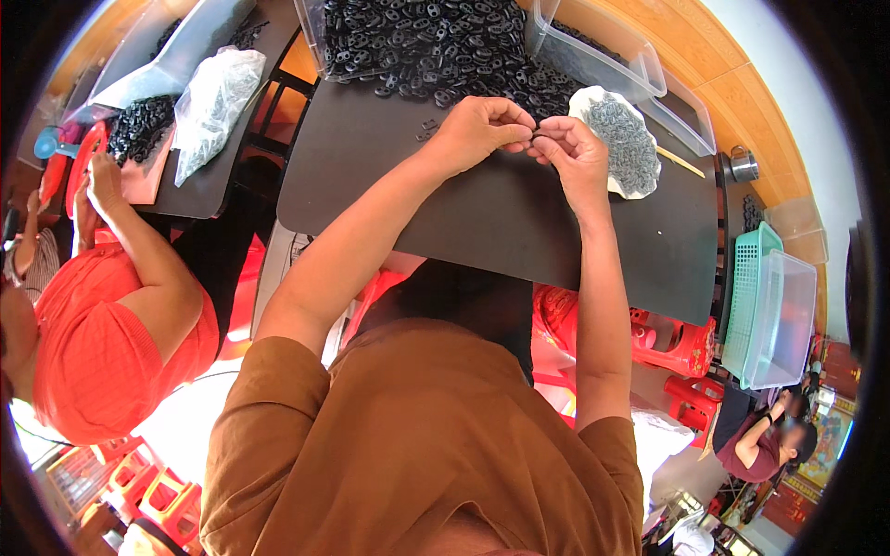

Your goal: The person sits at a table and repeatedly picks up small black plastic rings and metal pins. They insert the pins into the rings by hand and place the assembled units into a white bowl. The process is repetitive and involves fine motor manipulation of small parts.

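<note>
Over the dark table (399, 199) my left hand (476, 132) and my right hand (573, 159) meet, fingertips pinched together. Between them is a small dark piece (535, 132), mostly hidden by the fingers, so its kind cannot be made out. Beyond my hands lies a wide heap of small black oval pieces with holes (426, 46). Close beside my right hand, a white scalloped dish (653, 173) holds many small grey pieces (619, 139). A few loose dark bits (427, 128) lie left of my left hand.
Clear plastic bins (603, 60) stand at the table's far right, near a thin wooden stick (681, 162). Green and clear baskets (747, 296) are off the right edge. On the left, a person in red (120, 324) works at another table with a plastic bag (218, 102).
</note>
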A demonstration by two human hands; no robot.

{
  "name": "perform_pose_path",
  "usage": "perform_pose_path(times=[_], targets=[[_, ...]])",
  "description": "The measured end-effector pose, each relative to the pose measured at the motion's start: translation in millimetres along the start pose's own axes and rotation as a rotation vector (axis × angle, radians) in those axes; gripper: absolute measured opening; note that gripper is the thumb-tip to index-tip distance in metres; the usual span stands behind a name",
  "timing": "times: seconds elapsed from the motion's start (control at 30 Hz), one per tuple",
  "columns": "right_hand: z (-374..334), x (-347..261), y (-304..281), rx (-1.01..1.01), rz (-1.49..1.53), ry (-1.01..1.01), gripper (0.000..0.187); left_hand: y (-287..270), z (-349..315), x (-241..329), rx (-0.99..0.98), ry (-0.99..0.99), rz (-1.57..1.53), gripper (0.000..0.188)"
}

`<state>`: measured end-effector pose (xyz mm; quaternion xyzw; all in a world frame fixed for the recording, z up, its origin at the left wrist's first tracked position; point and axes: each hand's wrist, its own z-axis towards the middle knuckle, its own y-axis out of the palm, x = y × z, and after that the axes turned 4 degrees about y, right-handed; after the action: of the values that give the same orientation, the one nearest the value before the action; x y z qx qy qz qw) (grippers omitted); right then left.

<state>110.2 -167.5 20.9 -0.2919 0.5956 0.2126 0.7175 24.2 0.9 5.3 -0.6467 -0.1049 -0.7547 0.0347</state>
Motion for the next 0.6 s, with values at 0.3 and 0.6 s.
perform_pose_path(times=[0.3,0.6], targets=[[-1.7,-1.0,-3.7,0.047,-0.059,-0.007,0.007,6.6,-1.3,5.2,-0.033,0.031,0.164,0.016],[-3.1,0.6,-6.9,-0.016,0.042,0.016,0.012,6.9,-1.8,6.9,-0.035,0.033,0.117,0.013]])
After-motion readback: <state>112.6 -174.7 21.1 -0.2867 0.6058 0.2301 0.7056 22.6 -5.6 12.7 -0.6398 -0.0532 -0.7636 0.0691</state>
